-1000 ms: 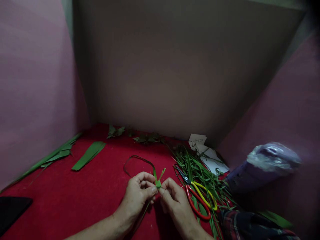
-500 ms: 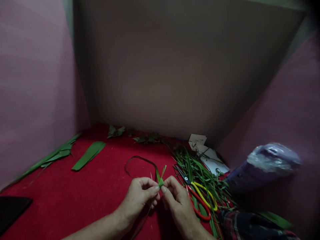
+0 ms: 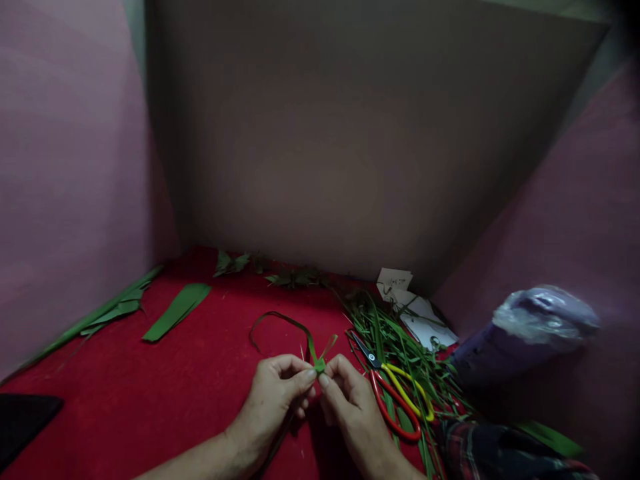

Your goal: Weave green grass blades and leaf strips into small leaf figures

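One small folded leaf (image 3: 320,366) is held in the middle, right at the fingertips of two hands. It is pinched by the thumb and fingers of the left hand (image 3: 265,400) on one side, and by those of the right hand (image 3: 356,407) on the other. One long thin strip (image 3: 274,314) can be seen at the fold, curled in a loop just past the fingers.

One pair of scissors (image 3: 372,359), with one yellow handle and one red handle, is laid just right of the right fingers. A heap of green strips (image 3: 400,343), too many to be counted, is spread beside and under it. At least two white papers (image 3: 423,320) are seen past the heap. To the left of the fingers, and well apart, one wide leaf (image 3: 175,313) is laid on the red cloth (image 3: 200,393). Far to the right, one purple thing (image 3: 480,353) is topped with clear plastic (image 3: 530,320).
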{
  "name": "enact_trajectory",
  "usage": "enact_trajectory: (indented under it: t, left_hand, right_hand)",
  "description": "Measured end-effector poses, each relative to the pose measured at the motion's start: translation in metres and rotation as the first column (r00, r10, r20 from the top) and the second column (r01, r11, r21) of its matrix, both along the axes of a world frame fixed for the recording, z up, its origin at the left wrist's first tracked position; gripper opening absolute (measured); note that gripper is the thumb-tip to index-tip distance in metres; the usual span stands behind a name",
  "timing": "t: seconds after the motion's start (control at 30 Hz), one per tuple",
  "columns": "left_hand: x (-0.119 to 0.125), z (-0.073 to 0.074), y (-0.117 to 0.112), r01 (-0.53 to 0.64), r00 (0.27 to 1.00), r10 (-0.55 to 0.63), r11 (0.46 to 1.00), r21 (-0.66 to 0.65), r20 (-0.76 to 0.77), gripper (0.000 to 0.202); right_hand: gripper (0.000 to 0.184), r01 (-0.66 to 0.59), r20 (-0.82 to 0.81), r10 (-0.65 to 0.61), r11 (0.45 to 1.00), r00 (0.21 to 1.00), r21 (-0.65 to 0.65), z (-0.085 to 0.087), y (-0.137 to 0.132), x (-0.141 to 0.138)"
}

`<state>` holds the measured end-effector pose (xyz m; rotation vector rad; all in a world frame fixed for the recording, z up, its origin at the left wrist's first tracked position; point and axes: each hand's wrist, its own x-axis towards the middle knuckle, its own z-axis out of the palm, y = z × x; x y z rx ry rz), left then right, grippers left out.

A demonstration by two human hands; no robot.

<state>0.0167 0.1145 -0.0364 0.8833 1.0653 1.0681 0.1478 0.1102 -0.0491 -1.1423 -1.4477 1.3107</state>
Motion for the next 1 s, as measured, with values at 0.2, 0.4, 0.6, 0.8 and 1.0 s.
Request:
enact_trajectory:
  t: [0.2, 0.4, 0.6, 0.8, 1.0]
  left_hand:
    - [-0.0006, -0.0025, 0.0027, 0.021, 1.000, -0.021, 1.000, -0.008, 0.007, 0.026]
    - [-0.0007, -0.0088, 0.0054, 0.062, 0.998, -0.062, 0.998, 0.015, 0.009, 0.027]
    - [-0.0015, -0.0091, 0.0034, 0.040, 0.999, -0.040, 0.999, -0.003, 0.015, 0.026]
    - [-0.0014, -0.0090, 0.0025, 0.029, 1.000, -0.029, 1.000, -0.007, 0.011, 0.027]
    - [-0.0013, -0.0071, 0.0039, 0.021, 1.000, -0.021, 1.000, -0.022, 0.008, 0.028]
  right_hand:
    - [0.024, -0.012, -0.003, 0.012, 1.000, 1.000, -0.019, -0.0002, 0.0012, 0.0000]
    - [0.025, -0.016, 0.049, 0.016, 1.000, 0.999, -0.005, -0.0033, 0.0024, 0.0009]
    - [0.028, -0.033, 0.062, 0.033, 0.999, 0.998, -0.003, -0.0055, 0.0023, 0.0001]
    - [0.025, -0.054, 0.011, 0.055, 0.998, 0.998, -0.024, -0.0055, 0.0002, -0.0016]
    - [0.026, -0.061, -0.047, 0.060, 0.998, 0.997, -0.026, -0.0080, 0.0000, -0.0028]
